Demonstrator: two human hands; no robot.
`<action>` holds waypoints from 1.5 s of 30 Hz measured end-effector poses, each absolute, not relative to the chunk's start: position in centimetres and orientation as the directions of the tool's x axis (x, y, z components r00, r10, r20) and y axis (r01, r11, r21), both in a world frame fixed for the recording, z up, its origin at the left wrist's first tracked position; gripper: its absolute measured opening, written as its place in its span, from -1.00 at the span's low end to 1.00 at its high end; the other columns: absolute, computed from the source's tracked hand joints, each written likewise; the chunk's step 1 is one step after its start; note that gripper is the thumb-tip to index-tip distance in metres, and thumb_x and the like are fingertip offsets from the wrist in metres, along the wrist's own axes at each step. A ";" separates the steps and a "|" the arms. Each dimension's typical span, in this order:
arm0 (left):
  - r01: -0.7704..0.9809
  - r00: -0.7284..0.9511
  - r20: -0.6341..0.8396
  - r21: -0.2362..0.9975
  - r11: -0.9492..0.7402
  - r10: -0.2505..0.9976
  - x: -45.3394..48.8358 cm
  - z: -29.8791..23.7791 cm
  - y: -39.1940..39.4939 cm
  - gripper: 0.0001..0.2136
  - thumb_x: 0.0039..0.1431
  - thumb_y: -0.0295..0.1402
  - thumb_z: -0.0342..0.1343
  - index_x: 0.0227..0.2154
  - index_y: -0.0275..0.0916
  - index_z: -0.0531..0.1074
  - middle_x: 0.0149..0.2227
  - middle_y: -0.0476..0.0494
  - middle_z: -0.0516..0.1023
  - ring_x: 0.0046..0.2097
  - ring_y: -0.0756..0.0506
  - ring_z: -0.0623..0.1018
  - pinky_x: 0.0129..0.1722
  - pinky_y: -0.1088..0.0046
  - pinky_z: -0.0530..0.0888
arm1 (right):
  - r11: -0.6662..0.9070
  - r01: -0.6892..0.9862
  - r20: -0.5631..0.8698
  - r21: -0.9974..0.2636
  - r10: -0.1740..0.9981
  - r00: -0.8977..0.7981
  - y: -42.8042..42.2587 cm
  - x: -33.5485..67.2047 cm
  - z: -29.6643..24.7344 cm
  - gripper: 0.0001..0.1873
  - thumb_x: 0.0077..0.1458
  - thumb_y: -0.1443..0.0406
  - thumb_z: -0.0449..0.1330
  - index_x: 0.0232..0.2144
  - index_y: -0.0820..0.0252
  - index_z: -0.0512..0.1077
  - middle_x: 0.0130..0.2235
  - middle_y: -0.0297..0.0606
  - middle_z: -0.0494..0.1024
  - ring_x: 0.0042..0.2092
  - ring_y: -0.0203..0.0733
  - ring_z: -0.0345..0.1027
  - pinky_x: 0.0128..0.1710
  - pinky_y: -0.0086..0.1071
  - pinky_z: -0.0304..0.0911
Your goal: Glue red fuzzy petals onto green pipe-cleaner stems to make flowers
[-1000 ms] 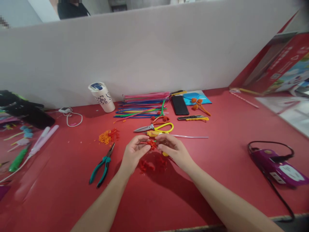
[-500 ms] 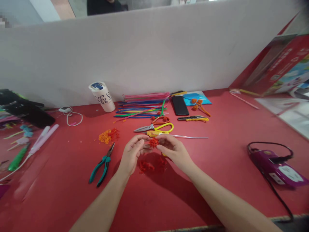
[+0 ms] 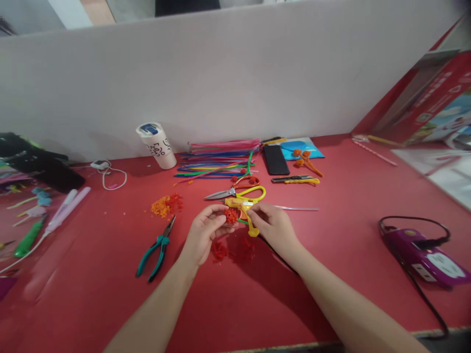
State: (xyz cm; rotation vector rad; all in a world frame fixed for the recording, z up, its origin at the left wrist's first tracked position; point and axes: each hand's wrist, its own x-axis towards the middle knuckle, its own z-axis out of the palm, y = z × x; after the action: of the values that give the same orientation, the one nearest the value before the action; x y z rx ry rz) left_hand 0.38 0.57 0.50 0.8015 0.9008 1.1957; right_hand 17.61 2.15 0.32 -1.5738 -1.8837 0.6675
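Note:
My left hand (image 3: 204, 233) is closed, pinching a round red pipe-cleaner flower (image 3: 231, 216) between thumb and fingers. A short green stem (image 3: 242, 221) shows at the flower's right side. My right hand (image 3: 274, 225) has its thumb and fingers pressed together just right of the flower. Its fingertips overlap the yellow glue gun (image 3: 253, 230), which lies on the table behind them; whether they grip it or something small is hidden. Loose red fuzzy pieces (image 3: 220, 251) lie on the table below my hands.
Yellow-handled scissors (image 3: 259, 192), teal-handled pliers (image 3: 157, 250) and orange clippings (image 3: 160, 207) lie around my hands. Behind are pipe cleaners (image 3: 217, 159), a phone (image 3: 276, 160), a utility knife (image 3: 292, 179) and a white tumbler (image 3: 159, 147). A purple power strip (image 3: 429, 257) sits at right.
My right hand has come off the red flower and moved right, over the glue gun, which is now more exposed. The flower stays in my left hand.

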 end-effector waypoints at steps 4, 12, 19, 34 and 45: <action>-0.457 0.118 -0.132 0.873 0.172 0.984 0.3 0.6 0.7 -0.80 -0.05 -0.40 0.23 -0.30 -0.28 0.47 -0.36 -0.04 0.53 -0.34 -0.05 0.59 -0.27 0.42 0.50 | 0.111 0.828 0.077 -0.550 0.994 -0.082 2.8 17.9 -0.6 -0.80 0.01 0.18 0.16 -0.49 0.19 0.32 -0.46 -0.18 0.48 -0.43 -0.16 0.35 -0.51 -0.41 -0.02; -0.480 0.106 -0.105 0.865 0.143 0.989 0.1 0.6 0.7 -0.80 -0.08 -0.44 0.23 -0.32 -0.29 0.48 -0.36 -0.07 0.55 -0.34 -0.02 0.55 -0.27 0.43 0.48 | 0.030 0.825 0.002 -0.565 0.999 -0.035 3.6 17.6 -1.9 -0.83 -0.05 0.29 0.18 -0.55 0.18 0.24 -0.44 -0.12 0.47 -0.40 -0.10 0.38 -0.50 -0.39 -0.05; -0.521 0.109 -0.119 0.839 0.159 0.987 -0.5 1.2 0.9 -0.79 -0.08 -0.44 0.22 -0.30 -0.31 0.51 -0.35 -0.10 0.57 -0.33 -0.02 0.56 -0.23 0.44 0.48 | -0.060 0.495 -0.086 -0.867 0.996 -0.030 4.3 18.6 -1.8 -0.79 -0.05 0.14 0.13 -0.46 0.16 0.28 -0.58 -0.37 0.38 -0.54 -0.26 0.28 -0.55 -0.44 0.08; -0.647 0.231 -0.307 0.660 0.381 0.923 -0.9 1.7 0.5 -0.91 -0.03 -0.44 0.16 -0.40 -0.31 0.44 -0.38 -0.20 0.61 -0.40 -0.01 0.57 -0.40 0.57 0.48 | -0.099 -0.039 -0.097 -0.994 0.994 -0.040 2.9 19.4 1.4 -0.82 -0.14 0.27 0.16 -0.41 0.22 0.42 -0.55 -0.33 0.43 -0.58 -0.33 0.20 -0.58 -0.42 0.12; -0.772 0.217 -0.512 0.432 0.467 0.831 -1.6 1.9 1.7 -0.78 0.09 -0.47 0.02 -0.62 -0.35 0.44 -0.62 -0.11 0.45 -0.55 0.06 0.45 -0.62 0.67 0.38 | 0.237 0.299 0.140 -0.924 0.940 -0.312 0.2 18.3 2.7 -0.78 -0.03 0.14 0.18 -0.55 0.14 0.31 -0.52 -0.31 0.36 -0.49 -0.26 0.22 -0.54 -0.39 0.16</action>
State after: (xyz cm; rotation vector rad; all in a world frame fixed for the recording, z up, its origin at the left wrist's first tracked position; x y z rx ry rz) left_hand -1.56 1.70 1.88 0.0903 0.7702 1.1118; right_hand 18.32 0.16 2.70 -1.1473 -1.7633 1.0845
